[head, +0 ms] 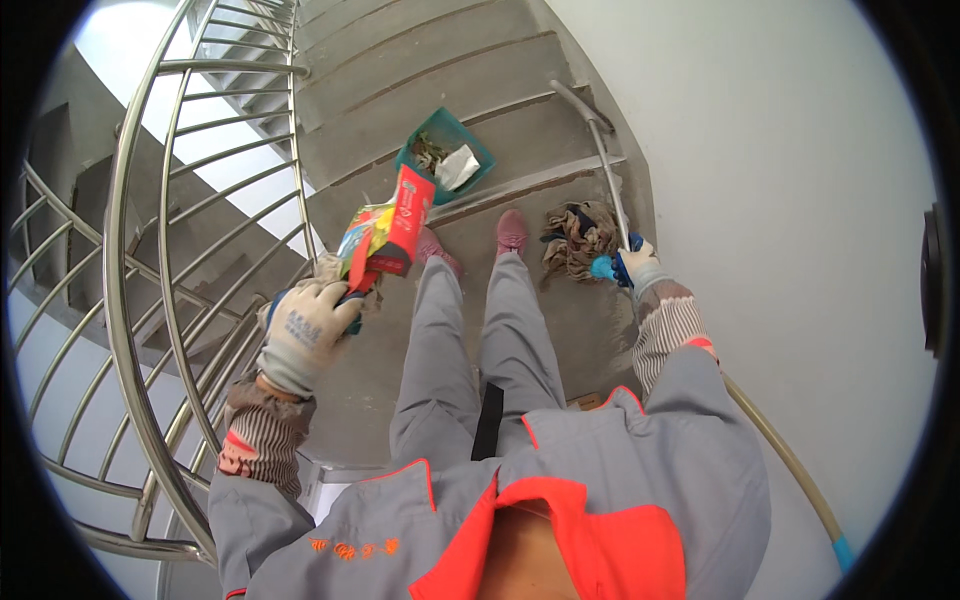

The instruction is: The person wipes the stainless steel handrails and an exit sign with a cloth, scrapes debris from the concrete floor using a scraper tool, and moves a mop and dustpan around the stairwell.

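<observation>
My left hand [306, 330], in a white and blue work glove, grips a crumpled red printed carton [409, 214] with colourful packaging [367, 229] beside it. A greyish cloth shows partly behind that hand. My right hand [637, 262], gloved alike, is closed around a metal pole [606, 165] that slants up to a bar-like end by the wall. Next to this hand lies a rag mop head [577, 236] with a light blue socket [602, 267]. Whether my right hand also holds the mop is hidden. Ahead, a teal plastic bin [484, 161] holds dry leaves and white paper [457, 167].
Concrete stairs [435, 45] rise ahead of my pink shoes [512, 231]. A stainless steel railing [118, 225] curves along the left, with more steps beyond it. A white wall [765, 187] stands close on the right. A tan pole [787, 457] extends behind my right arm.
</observation>
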{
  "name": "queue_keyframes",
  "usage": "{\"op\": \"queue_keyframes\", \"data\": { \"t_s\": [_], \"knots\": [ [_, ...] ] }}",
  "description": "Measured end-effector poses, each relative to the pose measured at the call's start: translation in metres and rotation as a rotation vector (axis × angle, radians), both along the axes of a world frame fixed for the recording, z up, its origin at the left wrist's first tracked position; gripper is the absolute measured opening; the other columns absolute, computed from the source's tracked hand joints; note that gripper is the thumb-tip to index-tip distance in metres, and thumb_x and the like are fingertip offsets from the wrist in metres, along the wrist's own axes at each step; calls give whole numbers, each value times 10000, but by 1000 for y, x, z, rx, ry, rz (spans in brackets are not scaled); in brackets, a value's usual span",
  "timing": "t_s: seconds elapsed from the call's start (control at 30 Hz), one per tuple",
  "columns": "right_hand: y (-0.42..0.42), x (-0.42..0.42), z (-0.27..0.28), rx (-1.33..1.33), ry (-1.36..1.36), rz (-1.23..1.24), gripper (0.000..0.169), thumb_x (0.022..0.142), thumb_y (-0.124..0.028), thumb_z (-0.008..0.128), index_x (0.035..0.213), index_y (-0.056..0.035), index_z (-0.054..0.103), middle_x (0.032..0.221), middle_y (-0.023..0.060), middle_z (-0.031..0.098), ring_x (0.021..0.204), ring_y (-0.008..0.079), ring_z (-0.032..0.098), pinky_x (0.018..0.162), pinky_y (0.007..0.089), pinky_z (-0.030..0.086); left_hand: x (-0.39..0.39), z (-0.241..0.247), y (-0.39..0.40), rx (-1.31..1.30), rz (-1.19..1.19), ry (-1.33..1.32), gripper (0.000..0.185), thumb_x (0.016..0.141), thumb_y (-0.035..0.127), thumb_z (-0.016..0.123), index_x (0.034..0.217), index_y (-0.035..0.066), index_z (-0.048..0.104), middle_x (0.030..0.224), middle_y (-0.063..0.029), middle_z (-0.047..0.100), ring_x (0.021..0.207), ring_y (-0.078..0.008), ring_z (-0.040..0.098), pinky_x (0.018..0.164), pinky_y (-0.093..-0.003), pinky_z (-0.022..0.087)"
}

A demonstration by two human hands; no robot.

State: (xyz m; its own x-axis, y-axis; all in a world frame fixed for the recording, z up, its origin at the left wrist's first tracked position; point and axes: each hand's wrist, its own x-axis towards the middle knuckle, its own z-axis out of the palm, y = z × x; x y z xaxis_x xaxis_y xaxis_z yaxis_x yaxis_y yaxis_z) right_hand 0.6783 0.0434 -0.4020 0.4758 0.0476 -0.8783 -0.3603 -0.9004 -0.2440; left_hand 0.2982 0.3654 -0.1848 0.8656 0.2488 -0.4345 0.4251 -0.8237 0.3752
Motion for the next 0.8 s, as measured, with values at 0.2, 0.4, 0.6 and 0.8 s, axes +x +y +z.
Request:
{"op": "queue_keyframes", "data": {
  "t_s": [0.2, 0.4, 0.6, 0.8],
  "knots": [
    [-6, -18, -71, -209, -85, 121, 371, 846, -191, 609, 1206, -164, 525, 757, 101, 628, 606, 198, 619, 538, 365, 509, 44, -25, 6, -62, -140, 124, 261, 666, 189, 675, 914, 131, 618, 879, -64, 590, 875, -256, 604, 706, -373, 488],
    [21, -62, -35, -9, 115, -241, 222, 881, -125, 552, 1076, -194, 471, 577, 58, 499, 415, 197, 482, 382, 359, 387, 59, -36, -13, -53, -252, 196, 246, 679, 182, 674, 916, 137, 627, 899, -58, 593, 901, -240, 599, 755, -371, 481],
    [26, -70, -23, 105, 251, -398, 173, 836, -97, 586, 986, -139, 512, 563, 70, 496, 404, 196, 466, 373, 340, 362, 77, -46, -22, -49, -336, 197, 162, 771, 162, 604, 930, 155, 628, 852, -64, 594, 815, -225, 627, 707, -342, 497],
    [8, -55, 28, 56, 198, -294, 172, 866, -124, 559, 1028, -158, 514, 589, 81, 513, 402, 190, 454, 363, 341, 362, 98, -52, -26, -88, -339, 226, 168, 763, 134, 613, 929, 158, 626, 864, -69, 600, 849, -229, 633, 710, -342, 502]
  ]
}}
